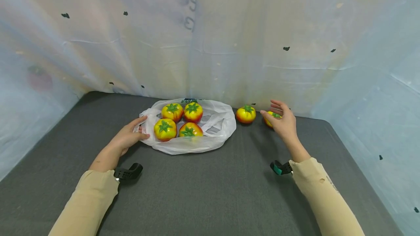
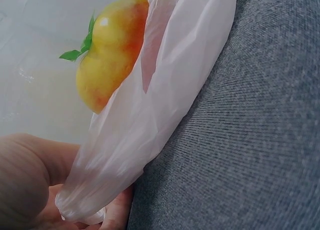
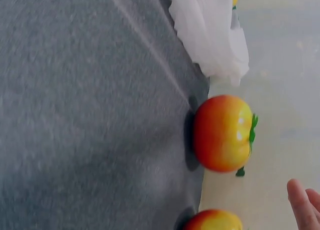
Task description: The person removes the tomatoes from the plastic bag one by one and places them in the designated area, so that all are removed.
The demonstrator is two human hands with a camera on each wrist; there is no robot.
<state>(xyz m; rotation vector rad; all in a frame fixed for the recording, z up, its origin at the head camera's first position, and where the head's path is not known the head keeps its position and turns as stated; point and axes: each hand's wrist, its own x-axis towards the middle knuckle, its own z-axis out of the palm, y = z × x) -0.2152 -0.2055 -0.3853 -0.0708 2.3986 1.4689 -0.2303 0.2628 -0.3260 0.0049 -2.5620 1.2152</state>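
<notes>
A white plastic bag (image 1: 216,139) lies spread with its mouth wide, and several yellow-red tomatoes (image 1: 165,129) with green leafy tops sit in it. My left hand (image 1: 128,136) pinches the bag's left edge; the left wrist view shows the gathered film (image 2: 95,190) between thumb and fingers. On the right, my right hand (image 1: 284,122) hovers over a tomato (image 1: 267,121), partly hiding it, thumb and fingers spread apart. Between that hand and the bag stands another tomato (image 1: 246,114). The right wrist view has this nearer tomato (image 3: 222,133) and some fingertips (image 3: 300,202) beyond it.
A dark grey cloth surface (image 1: 210,192) lies under everything. Pale sheeting (image 1: 229,46) with black marks rises behind the bag and tomatoes, and more sheeting (image 1: 377,126) stands at the right. Both wrists wear black straps (image 1: 129,172).
</notes>
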